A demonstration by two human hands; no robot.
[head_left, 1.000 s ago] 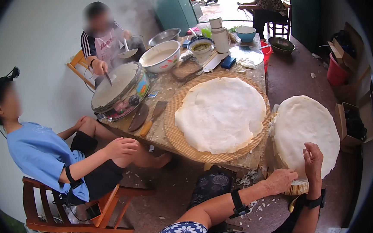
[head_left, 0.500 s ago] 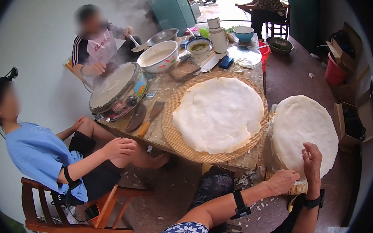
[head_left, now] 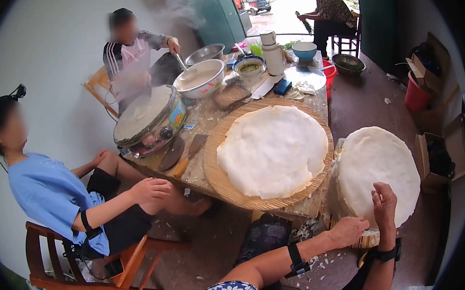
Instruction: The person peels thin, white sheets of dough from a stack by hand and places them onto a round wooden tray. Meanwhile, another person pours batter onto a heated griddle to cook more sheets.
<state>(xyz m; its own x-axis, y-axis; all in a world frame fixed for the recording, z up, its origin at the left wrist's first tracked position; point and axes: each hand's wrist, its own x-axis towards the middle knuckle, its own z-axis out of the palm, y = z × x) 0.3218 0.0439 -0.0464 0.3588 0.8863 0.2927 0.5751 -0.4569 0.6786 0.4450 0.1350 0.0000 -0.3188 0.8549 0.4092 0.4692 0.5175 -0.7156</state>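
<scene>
A tall stack of thin round pale sheets (head_left: 379, 161) stands on my right, beside the table. At its near edge my left hand (head_left: 350, 231) is closed, fingertips pressed together; whether they pinch a sheet's edge is hidden. My right hand (head_left: 384, 205) is raised over the stack's near side, its fingers loosely bent and apart, with nothing visible in them. More pale round sheets (head_left: 273, 150) lie on a ribbed round board (head_left: 216, 170) at the table's near corner, apart from both hands.
Across the table (head_left: 196, 131), a person ladles from a batter basin (head_left: 206, 77) beside a steaming round griddle (head_left: 147, 116). A scraper with a wooden handle (head_left: 182, 164) lies nearby. Another person in blue (head_left: 54, 184) sits left; a third sits by the doorway. Boxes (head_left: 435, 157) stand right.
The person at the griddle has moved the ladle down into the batter basin. My hands stay by the stack, with only slight shifts. The view has tilted a little.
</scene>
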